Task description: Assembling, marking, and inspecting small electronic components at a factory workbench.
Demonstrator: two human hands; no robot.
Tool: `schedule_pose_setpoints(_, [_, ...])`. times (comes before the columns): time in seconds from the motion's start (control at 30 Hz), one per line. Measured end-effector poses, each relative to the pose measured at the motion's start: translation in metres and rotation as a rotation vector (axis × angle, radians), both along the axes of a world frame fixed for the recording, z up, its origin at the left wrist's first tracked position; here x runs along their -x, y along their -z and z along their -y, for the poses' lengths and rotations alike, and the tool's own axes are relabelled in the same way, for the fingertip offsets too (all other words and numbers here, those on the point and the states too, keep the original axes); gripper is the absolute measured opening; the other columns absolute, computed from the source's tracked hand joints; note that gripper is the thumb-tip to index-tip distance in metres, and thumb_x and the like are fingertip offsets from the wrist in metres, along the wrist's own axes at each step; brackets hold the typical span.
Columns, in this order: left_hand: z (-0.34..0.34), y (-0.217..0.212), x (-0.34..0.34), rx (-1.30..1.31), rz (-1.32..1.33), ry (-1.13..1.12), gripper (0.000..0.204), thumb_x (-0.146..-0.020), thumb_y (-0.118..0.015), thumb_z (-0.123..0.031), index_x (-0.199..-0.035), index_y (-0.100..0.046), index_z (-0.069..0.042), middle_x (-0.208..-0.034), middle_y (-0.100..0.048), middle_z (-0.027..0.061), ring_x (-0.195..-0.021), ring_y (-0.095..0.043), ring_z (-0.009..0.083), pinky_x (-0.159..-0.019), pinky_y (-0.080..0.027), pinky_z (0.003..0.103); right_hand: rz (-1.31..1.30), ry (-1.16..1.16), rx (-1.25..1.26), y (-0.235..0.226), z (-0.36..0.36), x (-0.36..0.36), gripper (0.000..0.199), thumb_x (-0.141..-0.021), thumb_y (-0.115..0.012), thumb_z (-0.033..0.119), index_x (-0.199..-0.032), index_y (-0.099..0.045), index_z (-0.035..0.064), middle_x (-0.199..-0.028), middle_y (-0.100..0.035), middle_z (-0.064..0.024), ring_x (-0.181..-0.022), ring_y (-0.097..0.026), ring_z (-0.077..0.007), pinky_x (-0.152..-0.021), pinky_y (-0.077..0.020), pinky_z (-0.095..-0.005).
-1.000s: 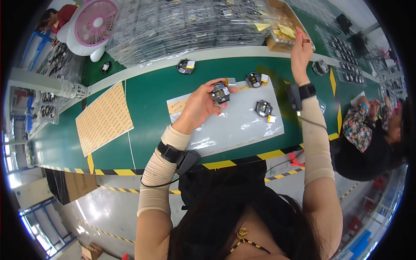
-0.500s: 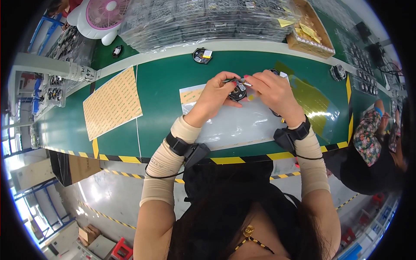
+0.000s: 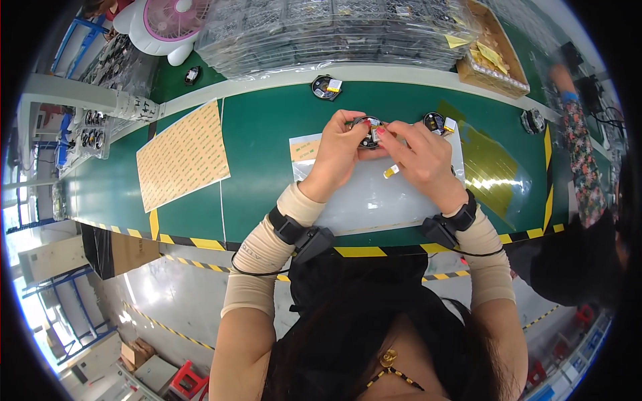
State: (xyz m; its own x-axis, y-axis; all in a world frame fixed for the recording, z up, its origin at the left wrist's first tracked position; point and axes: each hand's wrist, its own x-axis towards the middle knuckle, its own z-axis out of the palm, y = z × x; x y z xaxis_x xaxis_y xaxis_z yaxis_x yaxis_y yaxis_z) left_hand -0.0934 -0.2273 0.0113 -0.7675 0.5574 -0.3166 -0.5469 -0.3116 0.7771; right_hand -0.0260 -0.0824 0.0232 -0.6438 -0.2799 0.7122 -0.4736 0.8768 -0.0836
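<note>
Both forearms are extended far forward; the left hand and right hand are brought together, fingers apparently pinched.

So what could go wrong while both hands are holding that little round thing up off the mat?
1. The round part is pinched only by the fingertips of the left hand and right hand, above the mat; it might slip and drop.
2. A small yellow piece lies loose just under the hands; a wrist could brush it away.
</note>
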Motion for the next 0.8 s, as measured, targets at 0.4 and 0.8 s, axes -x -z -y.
schedule_pose_setpoints(0.4, [0.005, -0.002, -0.009, -0.167, -0.074, 0.033, 0.021, -0.087, -0.041, 0.001, -0.107, -0.041, -0.002, -0.102, -0.057, 0.0147, -0.088, -0.060, 0.0204, -0.076, -0.055, 0.036, -0.035, -0.014, 0.110, 0.011, 0.005, 0.001, 0.032, -0.057, -0.067, 0.000, -0.088, -0.063, 0.0044, -0.087, -0.057, -0.0025, -0.061, -0.054, -0.0145, -0.045, -0.0407, -0.0234])
schedule_pose_setpoints(0.8, [0.008, -0.003, -0.002, -0.260, -0.190, 0.298, 0.030, -0.088, -0.041, 0.000, -0.118, -0.043, -0.001, -0.117, -0.051, 0.0135, -0.108, -0.051, 0.0228, -0.092, -0.045, 0.041, 0.708, 0.052, 1.053, -0.018, -0.006, -0.005, 0.019, -0.073, -0.067, 0.002, -0.091, -0.063, 0.0039, -0.083, -0.057, -0.0008, -0.058, -0.043, -0.0027, -0.049, -0.0360, -0.0183])
